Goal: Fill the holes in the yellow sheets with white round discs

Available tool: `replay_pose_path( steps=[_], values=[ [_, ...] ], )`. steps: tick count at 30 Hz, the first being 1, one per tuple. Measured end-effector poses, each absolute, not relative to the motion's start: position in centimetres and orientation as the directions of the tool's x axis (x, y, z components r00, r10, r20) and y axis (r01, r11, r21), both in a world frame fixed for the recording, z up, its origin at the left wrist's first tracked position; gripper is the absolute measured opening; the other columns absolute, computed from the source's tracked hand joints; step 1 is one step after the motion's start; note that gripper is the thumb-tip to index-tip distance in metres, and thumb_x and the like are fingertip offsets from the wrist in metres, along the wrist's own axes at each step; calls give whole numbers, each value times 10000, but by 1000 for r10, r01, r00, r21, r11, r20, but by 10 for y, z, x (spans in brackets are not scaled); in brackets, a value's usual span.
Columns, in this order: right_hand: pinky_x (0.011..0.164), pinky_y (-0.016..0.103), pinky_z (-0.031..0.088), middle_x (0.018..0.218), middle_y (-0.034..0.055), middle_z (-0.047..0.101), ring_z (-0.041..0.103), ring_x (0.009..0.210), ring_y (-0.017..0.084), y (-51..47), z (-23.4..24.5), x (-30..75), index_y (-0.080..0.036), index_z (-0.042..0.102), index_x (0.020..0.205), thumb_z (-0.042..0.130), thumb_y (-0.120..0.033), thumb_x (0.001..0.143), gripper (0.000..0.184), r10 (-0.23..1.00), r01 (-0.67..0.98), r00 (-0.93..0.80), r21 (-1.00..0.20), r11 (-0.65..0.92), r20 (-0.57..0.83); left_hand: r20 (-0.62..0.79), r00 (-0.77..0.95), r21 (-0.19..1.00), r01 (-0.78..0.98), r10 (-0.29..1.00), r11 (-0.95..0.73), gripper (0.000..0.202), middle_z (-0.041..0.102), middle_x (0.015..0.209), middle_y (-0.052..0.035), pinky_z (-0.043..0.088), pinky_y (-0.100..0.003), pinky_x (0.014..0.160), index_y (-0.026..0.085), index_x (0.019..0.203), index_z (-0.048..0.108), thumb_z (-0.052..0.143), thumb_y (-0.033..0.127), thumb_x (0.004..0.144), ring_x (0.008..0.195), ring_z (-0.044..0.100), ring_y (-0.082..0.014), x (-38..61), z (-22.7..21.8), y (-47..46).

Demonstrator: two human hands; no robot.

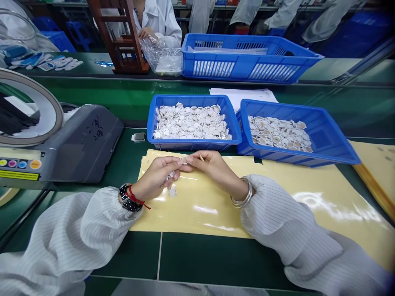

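Observation:
Over a glossy yellow sheet, my left hand is closed with a small round white disc pinched at its fingertips. More white pieces are tucked in its curled fingers. My right hand meets the disc's other side with thumb and finger, and a thin wooden stick pokes up from its grip. One loose white disc lies flat on the sheet just below my left hand.
Behind my hands stand a blue bin heaped with white discs and a second blue bin with brownish-centred discs. A grey tape machine sits left. A blue basket and a co-worker's hand are beyond.

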State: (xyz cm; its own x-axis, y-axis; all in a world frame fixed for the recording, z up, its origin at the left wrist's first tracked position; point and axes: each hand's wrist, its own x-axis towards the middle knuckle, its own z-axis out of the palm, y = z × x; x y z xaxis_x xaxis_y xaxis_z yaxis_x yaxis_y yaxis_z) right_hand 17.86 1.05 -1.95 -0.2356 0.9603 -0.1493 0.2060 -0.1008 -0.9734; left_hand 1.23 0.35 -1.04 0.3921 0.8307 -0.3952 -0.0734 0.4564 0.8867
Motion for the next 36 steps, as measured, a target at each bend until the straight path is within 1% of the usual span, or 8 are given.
replay_pose_path(
  steps=[4,7,10,16,27,33,35,36],
  values=[
    [496,219,343,560,-33,527,444,512,77,14,-15,186,-140,628,700,627,-469,697,330,925,145,-305,-971,-190,-226,-380,414,899,-47,827,436,216,498,485,14,170,-169,336,91,791,670,596,294,788,352,262,-15,12,-13,2],
    [548,225,379,674,-1,597,501,585,90,16,-12,190,-135,654,778,642,-434,698,309,869,143,-412,-961,-236,-275,-353,453,913,-24,819,407,246,443,457,33,183,-174,345,86,783,671,597,320,786,355,282,-22,11,-14,2],
    [570,229,388,752,24,624,524,624,98,17,-11,192,-129,657,777,669,-421,679,308,825,172,-471,-950,-262,-313,-335,484,920,-16,809,391,295,418,459,41,190,-179,356,73,795,674,585,354,792,360,296,-24,10,-15,3],
    [523,232,348,652,7,580,481,570,96,19,-20,194,-133,637,698,700,-436,634,316,850,214,-443,-954,-209,-286,-313,538,922,-26,782,387,314,385,461,49,175,-190,380,60,823,676,553,348,818,367,284,-20,8,-17,3],
    [477,224,243,543,-37,473,346,506,63,13,-16,183,-112,587,606,727,-413,586,332,910,260,-359,-959,-113,-205,-293,530,931,-31,796,363,288,409,498,34,190,-190,388,63,780,664,546,322,823,408,310,-34,8,-20,1],
    [508,226,327,613,-4,545,437,558,85,12,-18,180,-155,413,505,731,-427,574,424,922,214,-338,-969,-119,-188,-307,531,922,-41,790,386,279,414,482,37,186,-189,383,63,778,666,577,327,801,388,301,-28,8,-17,3],
    [551,236,374,694,15,574,495,625,111,14,-18,181,-157,459,586,717,-439,596,382,927,203,-334,-973,-107,-171,-321,511,910,-67,798,409,289,413,474,40,169,-188,374,65,775,661,577,340,800,375,282,-22,9,-16,4],
    [578,242,394,744,23,583,518,667,125,15,-16,184,-155,509,684,700,-446,622,353,923,205,-346,-974,-97,-165,-328,492,903,-85,806,420,285,419,470,40,162,-186,370,68,776,658,583,342,796,371,274,-21,10,-15,4]
  ],
)
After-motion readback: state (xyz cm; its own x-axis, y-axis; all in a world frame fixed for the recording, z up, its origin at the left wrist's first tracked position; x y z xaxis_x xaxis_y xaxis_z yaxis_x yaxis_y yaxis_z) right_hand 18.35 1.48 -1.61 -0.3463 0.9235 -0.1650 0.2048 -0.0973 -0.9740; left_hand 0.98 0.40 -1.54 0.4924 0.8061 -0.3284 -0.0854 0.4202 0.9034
